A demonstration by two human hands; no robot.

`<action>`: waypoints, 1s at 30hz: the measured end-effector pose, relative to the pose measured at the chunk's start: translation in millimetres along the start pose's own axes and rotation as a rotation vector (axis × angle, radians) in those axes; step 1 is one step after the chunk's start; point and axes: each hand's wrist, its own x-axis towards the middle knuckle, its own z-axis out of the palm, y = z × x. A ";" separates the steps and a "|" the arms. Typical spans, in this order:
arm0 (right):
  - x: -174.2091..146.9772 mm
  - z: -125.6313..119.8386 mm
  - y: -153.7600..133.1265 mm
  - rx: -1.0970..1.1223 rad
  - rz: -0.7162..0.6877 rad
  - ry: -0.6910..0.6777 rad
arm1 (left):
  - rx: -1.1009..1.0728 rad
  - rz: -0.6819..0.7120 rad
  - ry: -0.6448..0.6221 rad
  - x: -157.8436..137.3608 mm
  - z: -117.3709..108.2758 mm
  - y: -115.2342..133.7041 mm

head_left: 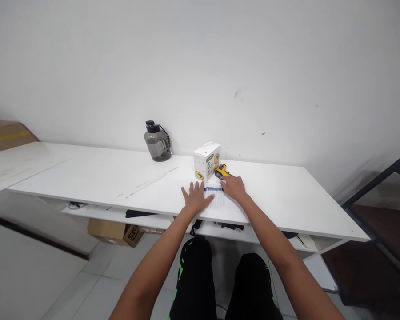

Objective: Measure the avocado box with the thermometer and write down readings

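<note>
Head view looks down along both forearms to a white desk (286, 200) set against a plain wall. Both hands work at the desk's front edge, near its middle, over a clear plastic bag (216, 198) with a blue strip (213, 189) along its top. The left hand (196, 198) lies flat with its fingers spread, pressing the bag's left part against the desk, a posture that seems meant to keep the thin plastic from sliding. The right hand (234, 187) rests at the strip's right end with its fingers curled down; whether it pinches the strip or only presses on it I cannot tell, since the fingertips are hidden under the hand.

Just behind the bag stands a small white box (206, 161), upright, and touching or nearly touching its right side lies a yellow and black tool (221, 171), partly covered by the right hand. Farther back, toward the wall edge, a smoky grey water bottle (158, 142) stands well apart from the hands.

What the bag holds is too faint to make out. The print on the box is too small to read. A shelf under the desk carries dark items cut off by the front edge, and a cardboard box (115, 232) sits below on the left.
</note>
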 end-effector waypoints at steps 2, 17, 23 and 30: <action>-9.3 -1.2 -5.6 0.016 0.046 -0.118 | 0.023 0.051 -0.059 -11.7 3.3 -1.6; -80.3 -12.2 -0.6 0.879 0.306 0.371 | 0.147 0.027 -0.135 -13.6 -3.7 6.4; -76.0 -2.1 -9.7 0.941 0.259 0.109 | 0.209 0.028 -0.176 -13.5 -5.9 9.6; -74.5 -20.0 3.6 0.901 0.180 -0.212 | 0.201 0.028 -0.156 -13.2 -2.2 7.7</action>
